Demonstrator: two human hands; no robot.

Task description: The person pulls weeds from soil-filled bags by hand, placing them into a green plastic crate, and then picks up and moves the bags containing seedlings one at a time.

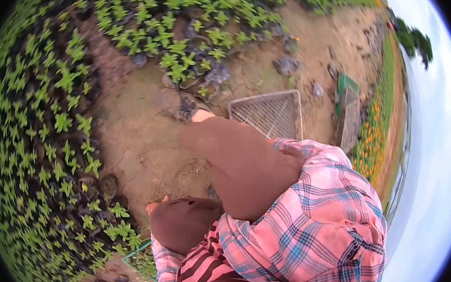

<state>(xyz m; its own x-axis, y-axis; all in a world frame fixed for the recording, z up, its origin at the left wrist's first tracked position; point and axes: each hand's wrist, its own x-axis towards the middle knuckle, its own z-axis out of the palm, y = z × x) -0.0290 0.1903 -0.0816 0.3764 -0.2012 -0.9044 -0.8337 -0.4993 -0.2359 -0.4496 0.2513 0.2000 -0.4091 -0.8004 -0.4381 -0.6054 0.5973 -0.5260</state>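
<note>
A little skin, seemingly fingers of my left hand, shows past my lower knee; the rest is hidden and I cannot tell what it holds. It is nearest the leafy seedlings in dark bags. Behind my other knee, my right sleeve runs toward a grey mesh crate. Only a sliver of skin shows at that cuff, next to the crate's lower edge, and my right hand's fingers are hidden.
Bare soil lies around my sandalled foot. A green-rimmed container sits beside my left sleeve. Farther off are a green crate, a grey slab-like thing, scattered dark bags and orange flowers.
</note>
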